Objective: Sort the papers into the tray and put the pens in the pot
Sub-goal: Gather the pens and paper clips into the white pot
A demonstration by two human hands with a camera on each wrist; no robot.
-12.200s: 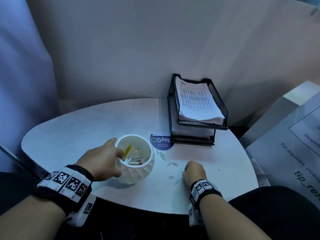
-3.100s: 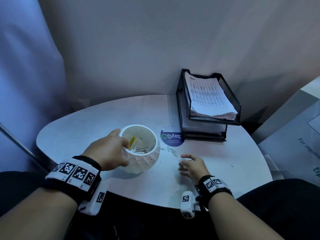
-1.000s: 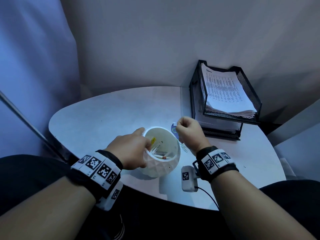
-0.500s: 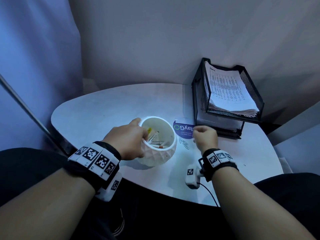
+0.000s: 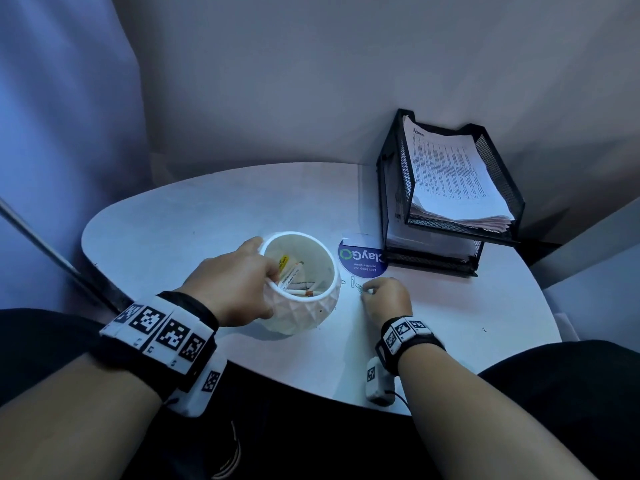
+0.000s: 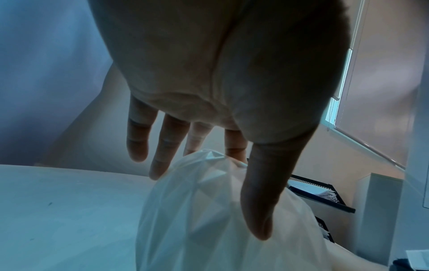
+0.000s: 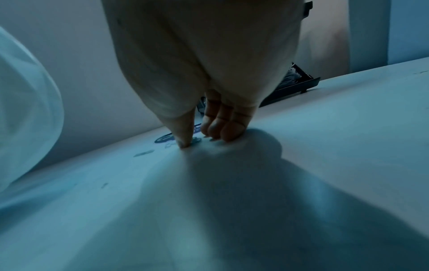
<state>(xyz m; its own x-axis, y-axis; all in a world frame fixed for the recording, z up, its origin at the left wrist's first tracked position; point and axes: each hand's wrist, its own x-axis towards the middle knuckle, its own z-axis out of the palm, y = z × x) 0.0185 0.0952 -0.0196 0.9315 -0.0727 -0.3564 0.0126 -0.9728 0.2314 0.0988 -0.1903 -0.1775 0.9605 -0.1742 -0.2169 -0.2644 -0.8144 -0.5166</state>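
- Left hand: I see it holding the white faceted pot at its left rim, lower centre of the head view. My left wrist view shows the thumb laid down the outer wall and the fingers reaching over the rim, curled round it.
- Pot: stands on the white table, centre of the frame. Inside lie several pens, light barrels, one with an orange band, one with a yellow label.
- Right hand: knuckles up, just right of the pot. In my right wrist view the thumb and curled fingertips press the tabletop, closing on a paper clip; whether it is actually gripped I cannot tell.
- Further paper clips: loose on the table between pot and right hand.
- Black mesh tray: two-tier, upper right of the frame. A stack of printed papers fills the top tier; more sheets sit in the lower tier.
- Round blue sticker: flat on the table, between pot and tray.
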